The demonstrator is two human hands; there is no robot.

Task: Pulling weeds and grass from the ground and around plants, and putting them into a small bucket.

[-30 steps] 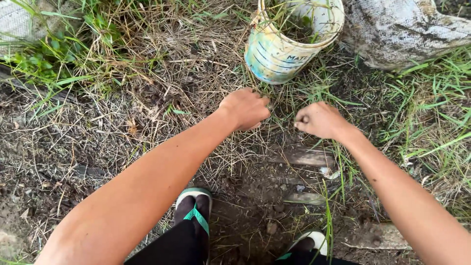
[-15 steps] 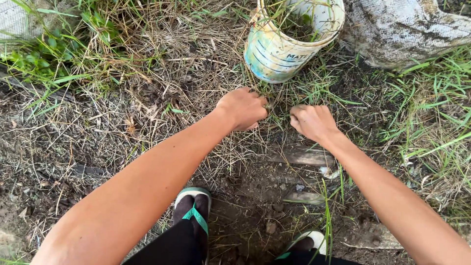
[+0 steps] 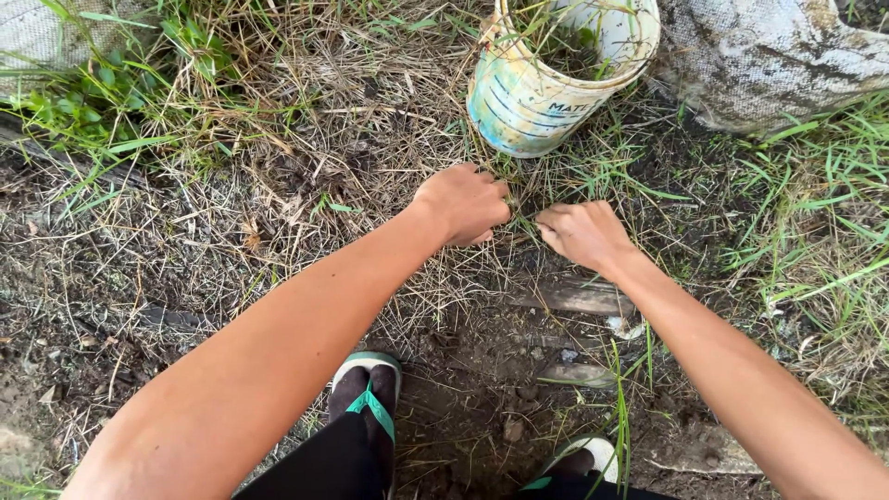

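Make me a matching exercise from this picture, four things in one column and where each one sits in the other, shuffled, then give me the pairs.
Things:
1. bucket
2. left hand
3. sandal
4. sack

Places:
A. top right corner, on the grass
B. bottom centre, on bare soil
C. closed on grass, beside the right hand
D. top centre, standing tilted, grass inside

Pairs: 1-D, 2-C, 3-B, 4-A

- The left hand [image 3: 461, 205] and right hand [image 3: 582, 233] lie side by side on the grass [image 3: 524, 215].
- The bucket [image 3: 556, 69] stands just behind them.
- A sack [image 3: 778, 56] lies right of the bucket.
- Two feet [image 3: 369, 393] stand below the hands.
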